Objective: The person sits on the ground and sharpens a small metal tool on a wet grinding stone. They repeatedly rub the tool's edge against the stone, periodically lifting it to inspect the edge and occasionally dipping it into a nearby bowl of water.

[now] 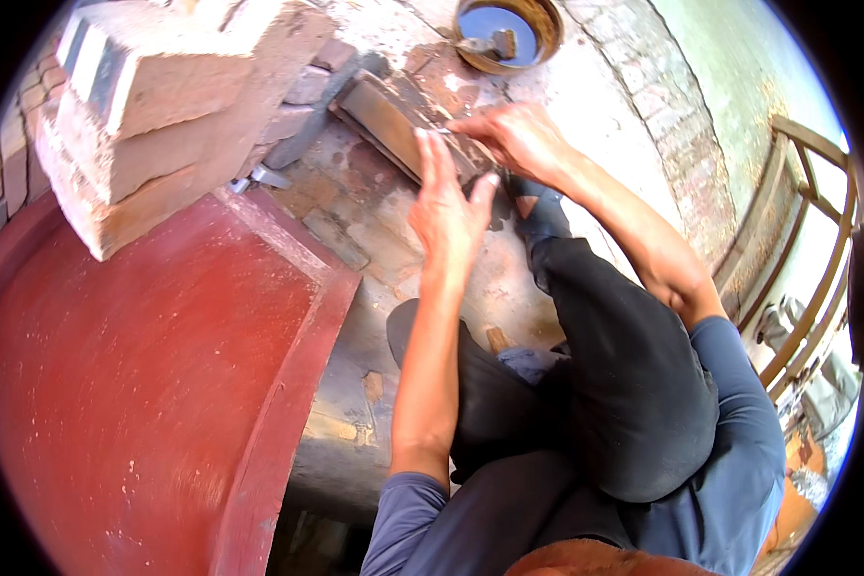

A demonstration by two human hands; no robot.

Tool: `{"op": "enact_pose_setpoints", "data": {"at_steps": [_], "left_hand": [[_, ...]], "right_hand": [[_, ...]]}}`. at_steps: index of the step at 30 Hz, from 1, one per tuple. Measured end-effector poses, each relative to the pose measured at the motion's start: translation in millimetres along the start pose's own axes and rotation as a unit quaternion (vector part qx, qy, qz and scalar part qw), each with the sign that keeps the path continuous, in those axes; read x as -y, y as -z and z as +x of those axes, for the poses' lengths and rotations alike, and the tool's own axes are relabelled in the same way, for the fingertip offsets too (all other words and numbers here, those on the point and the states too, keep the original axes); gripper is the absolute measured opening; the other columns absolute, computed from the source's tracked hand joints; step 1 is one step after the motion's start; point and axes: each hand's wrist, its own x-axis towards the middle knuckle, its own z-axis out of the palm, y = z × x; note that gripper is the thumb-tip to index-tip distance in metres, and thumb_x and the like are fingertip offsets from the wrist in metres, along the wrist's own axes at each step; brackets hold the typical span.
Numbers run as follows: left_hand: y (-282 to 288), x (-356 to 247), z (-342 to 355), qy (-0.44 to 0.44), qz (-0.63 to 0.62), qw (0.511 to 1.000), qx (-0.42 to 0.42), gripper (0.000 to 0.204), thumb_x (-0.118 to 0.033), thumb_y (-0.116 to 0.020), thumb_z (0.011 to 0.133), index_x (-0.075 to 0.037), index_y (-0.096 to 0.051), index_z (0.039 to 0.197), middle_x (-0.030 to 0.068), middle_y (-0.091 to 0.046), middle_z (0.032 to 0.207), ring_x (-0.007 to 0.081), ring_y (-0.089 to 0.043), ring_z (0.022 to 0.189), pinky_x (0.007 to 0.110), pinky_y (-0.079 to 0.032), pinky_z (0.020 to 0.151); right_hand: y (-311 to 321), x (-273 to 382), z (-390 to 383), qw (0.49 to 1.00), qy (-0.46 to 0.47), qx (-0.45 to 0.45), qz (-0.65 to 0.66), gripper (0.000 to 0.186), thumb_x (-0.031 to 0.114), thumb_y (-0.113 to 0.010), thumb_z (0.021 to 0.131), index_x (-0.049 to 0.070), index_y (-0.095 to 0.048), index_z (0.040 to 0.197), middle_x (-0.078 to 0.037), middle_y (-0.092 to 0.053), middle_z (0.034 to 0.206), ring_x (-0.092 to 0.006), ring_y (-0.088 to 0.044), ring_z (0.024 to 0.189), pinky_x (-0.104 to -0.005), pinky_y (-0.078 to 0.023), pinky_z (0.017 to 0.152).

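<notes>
A long, narrow, stained block [374,106] rests at a slant on the paving near the middle top. My left hand [448,206] reaches onto its near side, fingers straight and thumb apart, fingertips at a thin, pale object [441,131] too small to identify. My right hand [518,144] is bent over the right end of the block, its fingers curled at that same thin piece; what exactly they grip is hidden. My dark shoe [538,206] is just below the right hand. Beyond the block stands a round bowl [545,38] with blue-grey contents and a brush [501,44].
A large red panel [134,365] fills the lower left. Pale stacked blocks [178,86] rise at the upper left, with a small metal object [269,177] beside them. A wooden frame [840,216] stands by a pale green wall [739,67] on the right.
</notes>
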Motion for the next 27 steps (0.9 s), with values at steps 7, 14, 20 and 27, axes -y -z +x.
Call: {"op": "enact_pose_setpoints", "data": {"at_steps": [7, 14, 20, 27], "left_hand": [[7, -1, 13, 0.013, 0.004, 0.999, -0.033, 0.098, -0.037, -0.085, 0.092, -0.001, -0.036, 0.168, 0.0230, -0.034, 0.176, 0.0457, -0.061, 0.139, 0.048, -0.053, 0.112], [-3, -10, -5, 0.026, -0.026, 0.999, 0.007, 0.107, -0.039, -0.086, 0.088, -0.004, -0.030, 0.171, 0.0202, -0.028, 0.179, 0.0452, -0.060, 0.140, 0.049, -0.054, 0.110], [32, -17, 12, -0.055, -0.043, 0.989, -0.131, 0.084, -0.027, -0.083, 0.095, -0.002, -0.044, 0.165, 0.0231, -0.054, 0.163, 0.0407, -0.065, 0.135, 0.046, -0.056, 0.107], [59, -50, -108, -0.059, -0.225, 0.961, -0.148, 0.038, -0.005, -0.080, 0.098, -0.003, -0.077, 0.135, 0.0153, -0.080, 0.129, 0.0152, -0.075, 0.097, 0.027, -0.057, 0.078]], "right_hand": [[-3, 6, 8, 1.000, 0.004, -0.014, -0.013, 0.051, 0.009, -0.072, 0.080, 0.019, -0.082, 0.129, -0.015, -0.075, 0.081, -0.0369, -0.073, 0.076, -0.0491, -0.056, 0.067], [-4, -3, -9, 1.000, 0.003, -0.028, -0.009, 0.041, 0.013, -0.073, 0.088, 0.018, -0.082, 0.127, -0.015, -0.074, 0.081, -0.0387, -0.073, 0.078, -0.0480, -0.057, 0.068], [32, 27, 7, 0.999, 0.003, -0.045, -0.018, 0.037, 0.020, -0.071, 0.095, 0.014, -0.078, 0.131, -0.017, -0.076, 0.089, -0.0387, -0.074, 0.083, -0.0492, -0.057, 0.070], [92, 40, -109, 0.944, -0.141, -0.294, 0.041, 0.023, 0.012, -0.070, 0.104, 0.007, -0.075, 0.125, -0.013, -0.072, 0.079, -0.0243, -0.071, 0.065, -0.0381, -0.056, 0.063]]}}
